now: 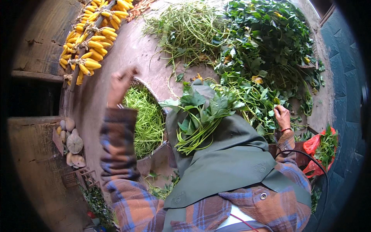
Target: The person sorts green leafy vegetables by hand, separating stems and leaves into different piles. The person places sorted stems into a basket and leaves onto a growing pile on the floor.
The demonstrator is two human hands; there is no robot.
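My left hand (pixel 119 86) is raised above the rim of a round basket (pixel 156 94) filled with cut green stems (pixel 143 121). Motion blurs its fingers, and I make out nothing held in them. My right hand (pixel 283 117) is closed at the edge of the leafy green vines (pixel 255 101) on my right, its fingertips pinching a vine. Across my lap, on a dark green apron (pixel 235 135), lies a bunch of leafy stems (pixel 203 116), leaves away from me and stems toward me. Neither hand touches that bunch.
Beyond my lap lie a heap of bare green stems (pixel 189 33) and a large pile of dark leafy vines (pixel 270 34). Yellow corn cobs (pixel 94 42) hang at the upper left, with pumpkins (pixel 74 142) below. A red plastic bag (pixel 313 145) with leaves stands at right.
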